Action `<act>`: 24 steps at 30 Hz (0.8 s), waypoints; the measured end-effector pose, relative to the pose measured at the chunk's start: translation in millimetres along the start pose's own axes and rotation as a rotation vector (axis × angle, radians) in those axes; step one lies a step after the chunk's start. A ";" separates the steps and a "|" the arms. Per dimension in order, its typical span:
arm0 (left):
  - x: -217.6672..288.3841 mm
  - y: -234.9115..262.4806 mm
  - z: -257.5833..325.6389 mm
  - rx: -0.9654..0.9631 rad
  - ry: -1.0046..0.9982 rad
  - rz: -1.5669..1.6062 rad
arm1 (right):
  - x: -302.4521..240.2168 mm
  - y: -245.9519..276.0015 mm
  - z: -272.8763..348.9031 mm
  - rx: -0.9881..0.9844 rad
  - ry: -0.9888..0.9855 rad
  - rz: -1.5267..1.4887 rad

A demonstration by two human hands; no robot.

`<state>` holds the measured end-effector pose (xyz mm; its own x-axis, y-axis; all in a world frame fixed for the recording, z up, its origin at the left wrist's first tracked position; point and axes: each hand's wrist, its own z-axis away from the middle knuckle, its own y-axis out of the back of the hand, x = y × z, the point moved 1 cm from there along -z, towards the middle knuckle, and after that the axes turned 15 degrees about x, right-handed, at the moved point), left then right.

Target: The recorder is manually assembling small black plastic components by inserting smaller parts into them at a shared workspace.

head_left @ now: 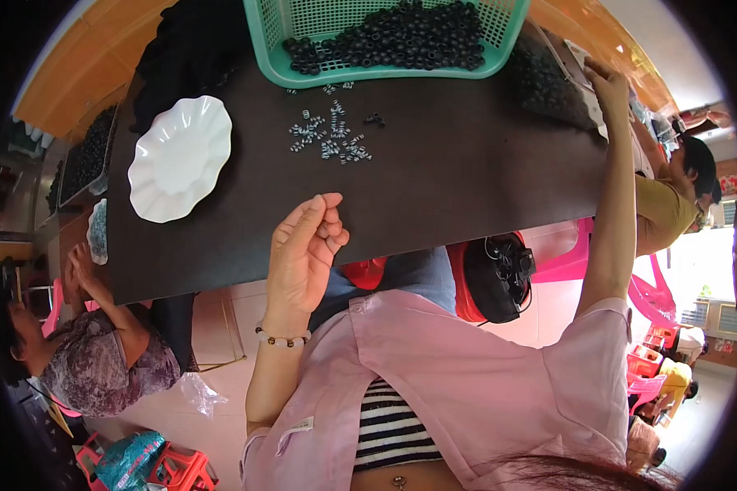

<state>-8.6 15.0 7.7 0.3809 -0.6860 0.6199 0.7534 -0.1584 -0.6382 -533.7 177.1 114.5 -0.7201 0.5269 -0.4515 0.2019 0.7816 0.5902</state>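
Observation:
My left hand point(301, 258) is raised over the table's near edge, with thumb and forefinger pressed together and the other fingers curled. Whatever it may hold is too small to make out. My right arm stretches to the table's far right, where my right hand point(609, 86) bends its fingers down at a white flat thing point(580, 64) beside a clear bag of black pieces point(546, 86). Its fingertips are partly hidden. Small silvery coil-like pieces point(336, 131) lie scattered on the dark table point(442, 164), with a few black pieces point(374, 119) close by.
A green plastic basket point(385, 75) with many black ring-like pieces stands at the far side. On the left lies a white wavy-edged plate point(180, 159), near black cloth point(190, 57). One person point(110, 352) sits at the left; another point(667, 204) is at the right.

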 end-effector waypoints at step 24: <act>1.4 7.4 -0.7 -0.083 0.003 -0.032 | -265.4 -135.5 182.8 -0.558 0.451 -0.502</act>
<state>-2.8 12.4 3.6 0.3553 -0.6816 0.6396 0.7185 -0.2385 -0.6534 -248.6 -7.6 32.0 -0.8542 -0.1101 -0.5082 -0.4792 0.5463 0.6870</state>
